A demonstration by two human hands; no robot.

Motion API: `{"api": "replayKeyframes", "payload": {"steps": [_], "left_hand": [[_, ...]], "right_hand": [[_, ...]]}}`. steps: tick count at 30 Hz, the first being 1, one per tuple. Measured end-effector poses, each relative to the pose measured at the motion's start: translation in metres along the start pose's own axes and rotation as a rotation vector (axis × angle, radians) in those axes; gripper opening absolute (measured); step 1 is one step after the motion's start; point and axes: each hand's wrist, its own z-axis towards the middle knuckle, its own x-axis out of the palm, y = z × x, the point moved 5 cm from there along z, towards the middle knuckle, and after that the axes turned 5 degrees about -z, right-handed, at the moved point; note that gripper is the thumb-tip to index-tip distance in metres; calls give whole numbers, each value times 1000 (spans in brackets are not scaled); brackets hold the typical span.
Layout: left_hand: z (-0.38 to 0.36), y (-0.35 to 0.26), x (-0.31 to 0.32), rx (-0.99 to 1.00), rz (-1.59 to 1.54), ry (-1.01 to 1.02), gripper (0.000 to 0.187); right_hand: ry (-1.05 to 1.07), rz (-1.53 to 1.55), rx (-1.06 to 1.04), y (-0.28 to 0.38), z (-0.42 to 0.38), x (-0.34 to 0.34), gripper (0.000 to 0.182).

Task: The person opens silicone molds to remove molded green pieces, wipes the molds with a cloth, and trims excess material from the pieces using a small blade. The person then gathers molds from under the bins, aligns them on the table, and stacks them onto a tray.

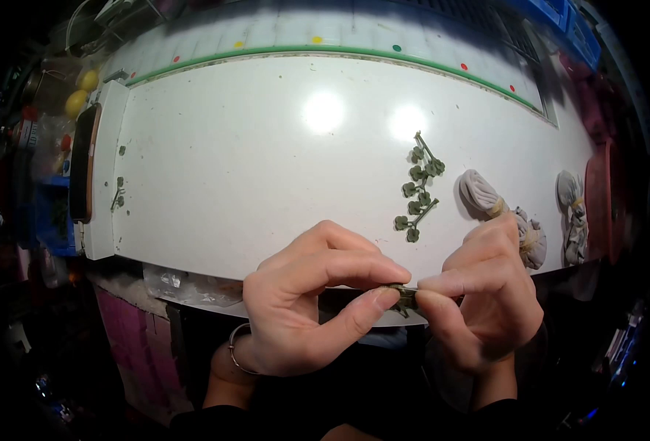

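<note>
My left hand (pixel 310 298) and my right hand (pixel 483 294) meet at the near edge of a white table (pixel 251 169). Both pinch a small green plastic sprig (pixel 406 296) between thumb and forefinger; most of it is hidden by the fingertips. A thin bracelet circles my left wrist. Just beyond the hands lies a bunch of green plastic sprigs (pixel 419 189) with round leaf-like tips.
Two grey cloth bundles tied with string (pixel 486 197) (pixel 573 213) lie at the right of the table. A few small green pieces (pixel 118 192) sit at the left edge beside a dark phone-like slab (pixel 84 162). Yellow round objects (pixel 82 92) sit far left. Clear plastic bags (pixel 193 285) hang below the table edge.
</note>
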Motion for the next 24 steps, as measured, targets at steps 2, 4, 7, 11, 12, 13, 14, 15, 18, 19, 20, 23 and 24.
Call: {"api": "replayKeyframes", "payload": {"steps": [2,4,7,11,12,13,14,15,18,19,20,23,24], "left_hand": [[0,-1,1,36,25,24,11],[0,0,1,24,17,14,11],[0,0,1,1,6,-2,11],[0,0,1,19,22,13,11],[0,0,1,19,22,14,11],[1,0,1,15,20,15,11],[1,0,1,9,17,16,11],[1,0,1,9,17,16,11],[1,1,0,11,15,21,11],[1,0,0,15,17,23,11],[1,0,0,19,19,26,11],[2,0,0,-23,-12,4,11],[1,0,0,-23,-12,4,11]], "right_hand": [[-14,-15,10,-1,-1,0,25],[-13,-8,19,-2,-1,0,24],[0,28,-4,-1,-1,-1,24],[5,-3,15,-3,-1,1,24],[4,-7,10,-2,-1,0,24],[4,-10,4,-2,-1,0,24],[4,-9,5,-2,0,0,24],[10,9,-2,-1,0,0,24],[10,12,4,0,0,1,24],[4,-5,17,-1,0,2,23],[4,-6,18,-1,0,2,23],[10,-5,18,-2,0,3,23],[5,6,33,-1,0,4,17]]}}
